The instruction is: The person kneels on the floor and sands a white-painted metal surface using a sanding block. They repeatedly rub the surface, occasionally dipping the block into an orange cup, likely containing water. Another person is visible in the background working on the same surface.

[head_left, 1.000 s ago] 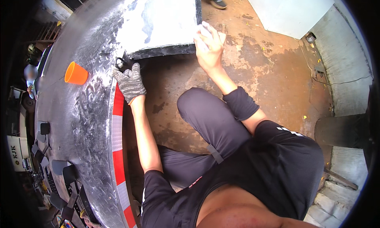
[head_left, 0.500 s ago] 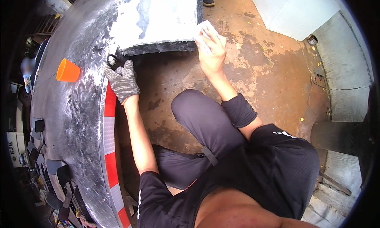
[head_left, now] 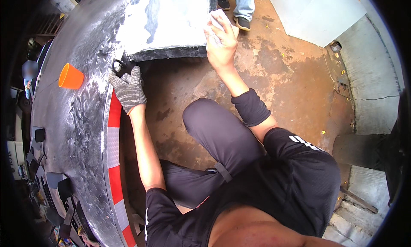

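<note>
The cup (head_left: 71, 77) sits on the deck (head_left: 53, 118), left of the left hand (head_left: 129, 90), with the panel (head_left: 180, 22) ahead.

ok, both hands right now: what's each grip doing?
Left hand: gloved, at the black loop; can't tell if its grip is open or closed.
Right hand: bare, closed, holding a whitish pad.

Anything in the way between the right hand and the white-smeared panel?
Nothing visible: the right hand, gripping a pale pad, is at the right edge of the white-smeared panel; whether it touches is unclear. The orange cup is off to the left.
</note>
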A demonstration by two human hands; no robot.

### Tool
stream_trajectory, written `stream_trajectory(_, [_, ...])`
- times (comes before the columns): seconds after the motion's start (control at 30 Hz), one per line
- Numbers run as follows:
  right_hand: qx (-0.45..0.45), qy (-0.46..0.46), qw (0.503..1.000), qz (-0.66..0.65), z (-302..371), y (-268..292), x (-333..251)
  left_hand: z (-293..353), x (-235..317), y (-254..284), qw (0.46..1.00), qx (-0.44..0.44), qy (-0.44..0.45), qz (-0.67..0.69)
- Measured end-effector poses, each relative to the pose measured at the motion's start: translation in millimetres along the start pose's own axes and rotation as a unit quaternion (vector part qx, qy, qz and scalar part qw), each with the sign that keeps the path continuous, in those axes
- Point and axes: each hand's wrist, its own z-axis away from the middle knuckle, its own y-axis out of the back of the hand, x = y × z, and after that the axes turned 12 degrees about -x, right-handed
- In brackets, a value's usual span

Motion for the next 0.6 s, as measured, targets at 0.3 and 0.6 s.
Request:
stream_trajectory(0.3, [0.009, 0.003, 1.0, -0.017, 5, 2, 0, -7, -19, 3, 0.998, 0.018, -0.052, 0.021])
stream_trajectory(0.6, [-0.021, 0.059, 0.997, 0.034, 7, 9, 1, 0, -1, 2, 0.998, -0.009, 0.01, 0.06])
